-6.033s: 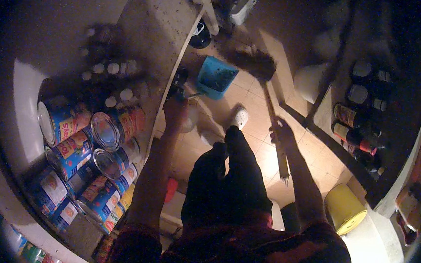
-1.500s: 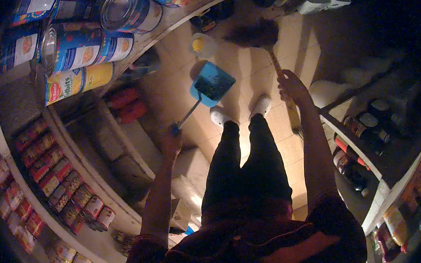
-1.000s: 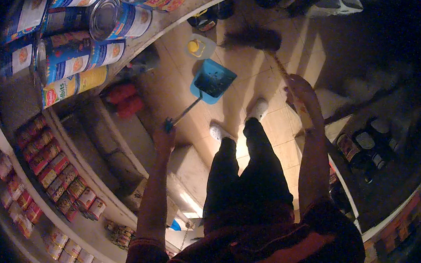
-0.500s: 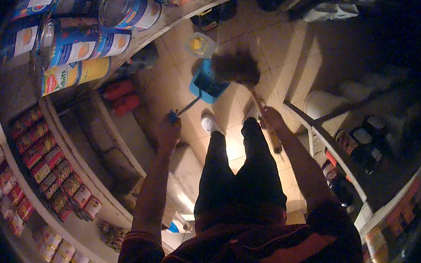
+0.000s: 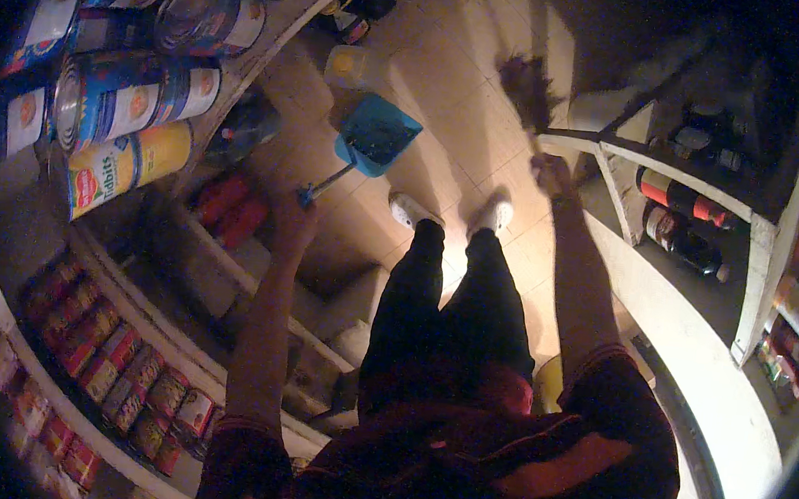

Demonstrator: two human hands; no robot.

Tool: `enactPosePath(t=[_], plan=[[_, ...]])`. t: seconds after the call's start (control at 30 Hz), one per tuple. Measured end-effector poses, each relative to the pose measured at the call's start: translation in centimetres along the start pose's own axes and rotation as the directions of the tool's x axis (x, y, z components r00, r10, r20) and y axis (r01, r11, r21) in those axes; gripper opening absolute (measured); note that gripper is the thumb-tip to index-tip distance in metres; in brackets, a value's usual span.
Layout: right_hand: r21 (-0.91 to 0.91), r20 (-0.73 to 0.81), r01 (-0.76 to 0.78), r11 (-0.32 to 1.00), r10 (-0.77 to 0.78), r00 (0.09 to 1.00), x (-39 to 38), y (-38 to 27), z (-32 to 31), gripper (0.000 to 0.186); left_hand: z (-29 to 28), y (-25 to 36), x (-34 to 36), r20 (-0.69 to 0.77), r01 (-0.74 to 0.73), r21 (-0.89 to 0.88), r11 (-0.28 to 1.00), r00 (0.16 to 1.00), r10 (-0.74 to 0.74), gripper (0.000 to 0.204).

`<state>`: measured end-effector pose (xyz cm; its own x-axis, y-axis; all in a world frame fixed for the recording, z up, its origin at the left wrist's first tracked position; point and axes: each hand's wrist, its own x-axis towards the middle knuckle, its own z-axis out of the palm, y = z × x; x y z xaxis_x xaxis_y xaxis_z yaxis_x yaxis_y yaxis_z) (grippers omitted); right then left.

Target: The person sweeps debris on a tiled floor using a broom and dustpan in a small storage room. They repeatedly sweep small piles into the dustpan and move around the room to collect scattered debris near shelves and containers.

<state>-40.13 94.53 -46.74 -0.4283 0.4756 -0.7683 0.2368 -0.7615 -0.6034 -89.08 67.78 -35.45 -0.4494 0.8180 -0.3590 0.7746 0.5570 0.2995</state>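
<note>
My left hand is closed round the end of the handle of a blue dustpan, which is held low over the tiled floor with dark sweepings in its pan. Off to the right, my right hand grips a broom by its handle. The broom's dark bristles point away from me, beyond the hand and apart from the dustpan. Both of my feet, in white shoes, stand on the floor between the two tools.
Shelves of cans and small red packs curve along my left. A white-edged shelf with dark bottles stands close on the right. A pale, see-through container with yellow in it sits beyond the dustpan. Red bottles lie low at left.
The broom has swung right, away from the dustpan, toward the right-hand shelf. The dustpan has shifted slightly left. My view has turned, and both shoes now show fully.
</note>
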Motion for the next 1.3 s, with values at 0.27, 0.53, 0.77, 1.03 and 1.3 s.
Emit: enactPosePath(t=[0.27,0.53,0.77,1.03,1.3], plan=[[0.523,0.113,-0.291,0.801,0.273,0.955,-8.3,4.1,17.3,0.023,-2.8,4.3,-0.6,0.037,0.130,0.022,0.991,0.991,-0.131,0.027],[0.407,-0.138,-0.148,0.901,0.221,0.965,-10.7,-4.7,12.7,0.042,-3.7,5.2,-0.3,-0.150,0.038,0.153,0.988,0.989,-0.015,0.028],[0.445,-0.095,0.066,0.893,-0.027,0.995,-2.8,-10.0,8.2,0.029,2.0,-1.3,-1.9,0.015,0.218,-0.138,0.966,0.976,-0.218,0.036],[0.332,0.021,0.096,0.939,-0.109,0.994,16.0,-19.4,12.4,0.014,5.7,6.5,-7.2,-0.025,0.522,-0.193,0.831,0.844,-0.536,0.044],[0.433,-0.004,0.006,0.901,-0.005,1.000,14.1,-20.1,13.2,0.008,2.6,12.6,-5.5,0.004,0.647,-0.040,0.762,0.762,-0.647,0.043]])
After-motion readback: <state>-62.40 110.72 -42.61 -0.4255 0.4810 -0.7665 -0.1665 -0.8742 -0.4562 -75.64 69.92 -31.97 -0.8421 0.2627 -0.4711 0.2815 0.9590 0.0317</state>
